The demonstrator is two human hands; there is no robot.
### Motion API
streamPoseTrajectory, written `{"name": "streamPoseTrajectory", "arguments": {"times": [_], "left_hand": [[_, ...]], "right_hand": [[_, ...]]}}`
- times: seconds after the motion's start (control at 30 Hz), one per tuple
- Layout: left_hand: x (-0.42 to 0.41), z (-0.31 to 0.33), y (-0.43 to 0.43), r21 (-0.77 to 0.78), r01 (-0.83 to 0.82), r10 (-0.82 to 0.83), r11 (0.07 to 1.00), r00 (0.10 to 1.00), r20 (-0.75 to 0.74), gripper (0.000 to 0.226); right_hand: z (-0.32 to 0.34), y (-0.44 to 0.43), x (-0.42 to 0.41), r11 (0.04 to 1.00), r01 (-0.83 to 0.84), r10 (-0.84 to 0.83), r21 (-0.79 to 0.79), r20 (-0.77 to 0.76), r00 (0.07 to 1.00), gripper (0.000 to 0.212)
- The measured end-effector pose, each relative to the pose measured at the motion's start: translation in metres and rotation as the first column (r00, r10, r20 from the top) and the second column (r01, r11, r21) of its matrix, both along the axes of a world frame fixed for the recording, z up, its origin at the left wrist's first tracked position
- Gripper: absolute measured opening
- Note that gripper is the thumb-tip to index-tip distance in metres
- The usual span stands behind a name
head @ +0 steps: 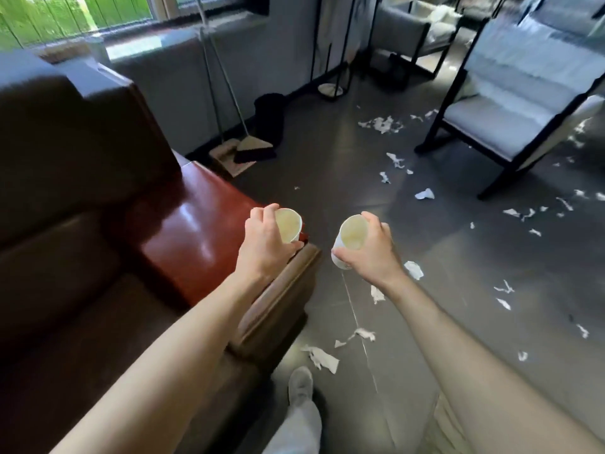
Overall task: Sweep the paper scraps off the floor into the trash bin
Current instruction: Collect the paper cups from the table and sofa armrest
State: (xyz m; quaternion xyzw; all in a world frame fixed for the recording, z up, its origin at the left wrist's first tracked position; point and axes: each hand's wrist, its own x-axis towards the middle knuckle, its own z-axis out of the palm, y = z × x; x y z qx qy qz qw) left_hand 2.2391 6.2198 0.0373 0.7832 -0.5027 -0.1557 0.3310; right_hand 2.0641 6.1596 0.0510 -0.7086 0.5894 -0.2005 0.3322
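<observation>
White paper scraps (381,124) littering floor (327,165) from sofa (203,231) corner to armchair (510,116); left hand (265,247) fingers curled round paper cup (288,228), right hand (371,252) round second cup (351,236), seemingly cleared before sweeping; broom (253,145) unused at wall.

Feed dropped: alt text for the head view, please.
The left hand grips a white paper cup at the brown sofa's armrest; the right hand grips a second cup above the dark floor. Torn white paper scraps litter it; a broom and dustpan stand by the wall.
</observation>
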Motion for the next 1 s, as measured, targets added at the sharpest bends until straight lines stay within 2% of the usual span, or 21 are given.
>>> {"name": "streamPoseTrajectory", "arguments": {"times": [0.17, 0.37, 0.53, 0.77, 1.0], "left_hand": [[0.008, 0.012, -0.136, -0.031, -0.013, 0.012, 0.999, 0.999, -0.031, 0.079], [0.019, 0.022, -0.281, 0.001, 0.006, -0.006, 1.0, 1.0, 0.0, 0.079], [0.04, 0.009, -0.419, 0.045, -0.027, 0.027, 0.999, 1.0, -0.002, 0.079], [0.09, 0.006, -0.591, 0.092, -0.206, 0.209, 0.974, 0.978, -0.025, 0.079], [0.186, -0.003, -0.711, 0.134, -0.39, 0.398, 0.911, 0.917, -0.038, 0.076]], "right_hand": [[0.015, -0.128, 0.002, 0.999, 0.028, -0.027, 0.042, -0.028, 0.999, 0.085], [0.031, -0.277, 0.013, 0.999, 0.027, -0.026, 0.045, -0.023, 0.999, 0.081], [0.021, -0.424, 0.038, 0.997, -0.041, 0.043, 0.06, -0.031, 0.999, 0.078], [0.019, -0.63, 0.095, 0.988, -0.133, 0.14, 0.075, -0.09, 0.986, 0.085], [0.017, -0.785, 0.215, 0.948, -0.313, 0.316, 0.066, -0.053, 0.947, 0.09]]}}
